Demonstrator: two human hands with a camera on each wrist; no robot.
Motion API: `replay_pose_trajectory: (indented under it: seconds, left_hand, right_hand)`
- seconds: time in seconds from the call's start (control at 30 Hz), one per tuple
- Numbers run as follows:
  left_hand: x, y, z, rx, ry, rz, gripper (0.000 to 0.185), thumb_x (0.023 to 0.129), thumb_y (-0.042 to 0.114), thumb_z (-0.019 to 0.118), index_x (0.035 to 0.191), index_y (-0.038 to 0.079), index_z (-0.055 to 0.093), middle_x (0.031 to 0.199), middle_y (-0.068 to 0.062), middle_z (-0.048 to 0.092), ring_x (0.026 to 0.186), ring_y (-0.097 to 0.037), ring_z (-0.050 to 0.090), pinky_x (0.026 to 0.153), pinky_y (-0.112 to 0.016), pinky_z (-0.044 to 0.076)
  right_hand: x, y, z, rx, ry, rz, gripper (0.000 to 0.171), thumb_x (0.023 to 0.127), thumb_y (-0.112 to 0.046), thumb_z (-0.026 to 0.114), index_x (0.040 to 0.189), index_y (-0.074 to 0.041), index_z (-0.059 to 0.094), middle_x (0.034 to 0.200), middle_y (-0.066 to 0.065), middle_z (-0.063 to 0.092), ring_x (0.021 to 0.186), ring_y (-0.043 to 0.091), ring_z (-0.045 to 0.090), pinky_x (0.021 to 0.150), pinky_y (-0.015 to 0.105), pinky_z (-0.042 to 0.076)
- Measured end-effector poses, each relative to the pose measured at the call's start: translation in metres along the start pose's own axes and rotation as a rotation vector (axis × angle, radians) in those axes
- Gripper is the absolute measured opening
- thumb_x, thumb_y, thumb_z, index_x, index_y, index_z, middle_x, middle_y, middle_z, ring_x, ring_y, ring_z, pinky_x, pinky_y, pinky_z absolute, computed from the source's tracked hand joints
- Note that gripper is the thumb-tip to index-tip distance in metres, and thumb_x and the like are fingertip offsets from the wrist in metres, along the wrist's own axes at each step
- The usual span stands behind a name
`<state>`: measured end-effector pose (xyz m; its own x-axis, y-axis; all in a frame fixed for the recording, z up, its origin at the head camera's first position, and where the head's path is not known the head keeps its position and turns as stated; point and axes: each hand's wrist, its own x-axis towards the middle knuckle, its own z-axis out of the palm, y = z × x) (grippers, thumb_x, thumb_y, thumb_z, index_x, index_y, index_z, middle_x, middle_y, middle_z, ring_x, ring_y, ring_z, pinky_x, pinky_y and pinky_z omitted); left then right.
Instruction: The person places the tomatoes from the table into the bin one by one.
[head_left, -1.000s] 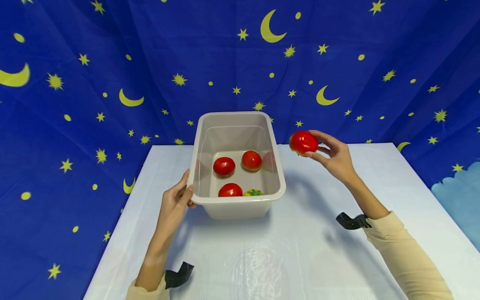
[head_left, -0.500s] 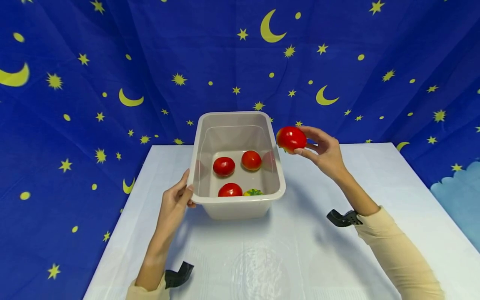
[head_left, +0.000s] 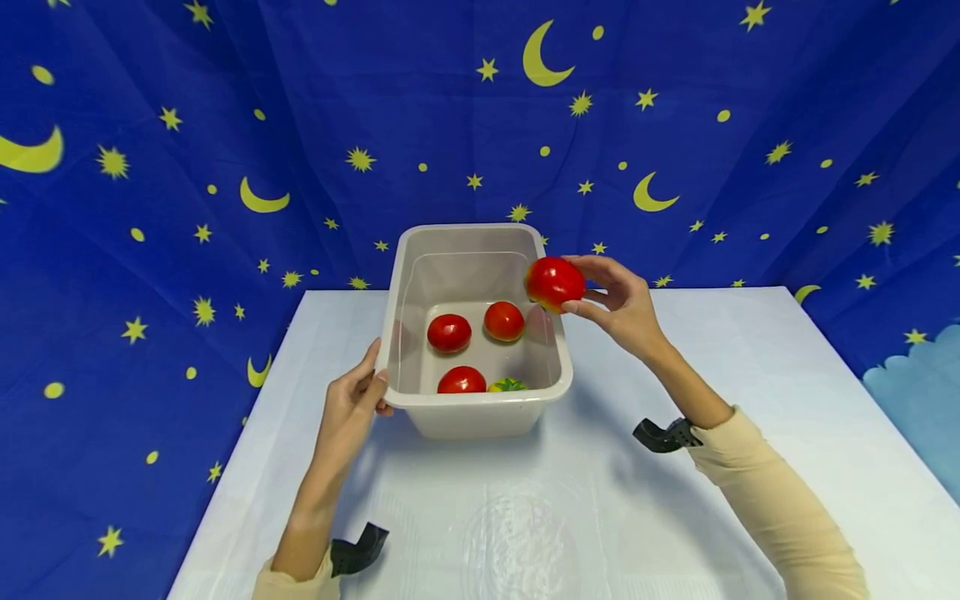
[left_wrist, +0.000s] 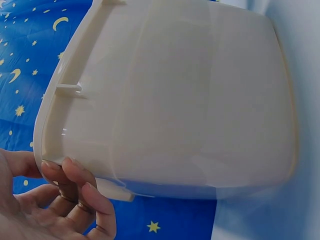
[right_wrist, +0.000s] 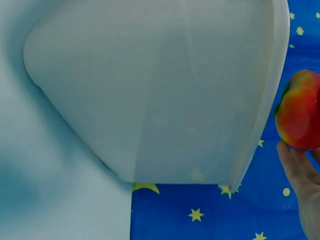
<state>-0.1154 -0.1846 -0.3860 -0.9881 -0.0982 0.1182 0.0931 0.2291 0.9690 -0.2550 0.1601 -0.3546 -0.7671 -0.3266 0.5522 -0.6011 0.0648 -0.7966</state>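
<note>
Right grip (head_left: 611,304) pinching tomato (head_left: 554,282), wrist raised over tub (head_left: 476,407)

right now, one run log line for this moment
left hand: grips tub rim | right hand: holds tomato over right rim | in tub: three tomatoes

Glossy smooth red tomato (head_left: 554,282), smooth beige plastic tub (head_left: 476,410), matt blue cloth backdrop (head_left: 150,125), white sheet-covered table (head_left: 600,500)
</note>
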Motion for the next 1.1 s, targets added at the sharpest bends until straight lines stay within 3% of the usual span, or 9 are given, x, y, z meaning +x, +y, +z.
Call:
replay_pose_trajectory:
  seconds: [0.17,0.43,0.53,0.77,0.93,1.1]
  left_hand:
    - [0.0,0.0,0.0,-0.002,0.0,-0.002,0.051,0.101,0.005,0.047,0.15,0.002,0.033,0.126,-0.03,0.059,0.065,-0.006,0.053,0.064,-0.018,0.05]
    - [0.0,0.0,0.0,-0.012,-0.003,0.0,0.051,0.101,0.004,0.047,0.15,0.001,0.033,0.14,-0.024,0.051,0.065,-0.006,0.053,0.063,-0.018,0.05]
    - [0.0,0.0,0.0,-0.01,-0.002,-0.003,0.051,0.101,0.005,0.047,0.15,0.001,0.033,0.136,-0.026,0.054,0.065,-0.006,0.053,0.063,-0.018,0.05]
    - [0.0,0.001,0.0,0.007,0.006,0.002,0.051,0.101,0.005,0.047,0.15,0.002,0.034,0.123,-0.03,0.06,0.065,-0.006,0.053,0.063,-0.018,0.05]
    - [0.0,0.001,0.0,-0.005,0.004,0.001,0.051,0.101,0.005,0.047,0.15,0.001,0.033,0.131,-0.028,0.057,0.066,-0.005,0.053,0.063,-0.018,0.05]
    - [0.0,0.001,0.0,-0.017,-0.001,-0.002,0.051,0.101,0.005,0.047,0.15,0.002,0.033,0.135,-0.026,0.055,0.066,-0.006,0.053,0.064,-0.018,0.05]
  right_hand:
    - [0.001,-0.001,0.009,0.024,-0.029,0.009,0.055,0.081,0.004,0.074,0.132,0.004,0.053,0.132,0.006,0.062,0.115,0.012,0.061,0.09,0.026,0.054]
    - [0.004,0.001,0.021,0.063,-0.064,0.01,0.053,0.082,0.003,0.073,0.132,0.004,0.053,0.132,0.008,0.062,0.115,0.015,0.061,0.091,0.027,0.054]
    - [0.004,0.002,0.024,0.068,-0.078,0.01,0.054,0.082,0.001,0.075,0.132,0.004,0.053,0.132,0.009,0.062,0.115,0.014,0.061,0.09,0.027,0.054]
    - [0.006,0.004,0.032,0.011,-0.098,0.029,0.056,0.081,-0.002,0.077,0.132,0.002,0.055,0.133,0.015,0.06,0.117,0.014,0.06,0.091,0.028,0.054]
    - [0.007,0.006,0.038,-0.009,-0.123,-0.002,0.057,0.078,0.006,0.076,0.131,0.004,0.056,0.135,0.019,0.057,0.118,0.015,0.059,0.091,0.026,0.054]
    - [0.008,0.01,0.04,-0.065,-0.146,-0.035,0.055,0.077,0.007,0.077,0.129,0.002,0.058,0.136,0.017,0.057,0.124,0.022,0.055,0.105,0.032,0.045]
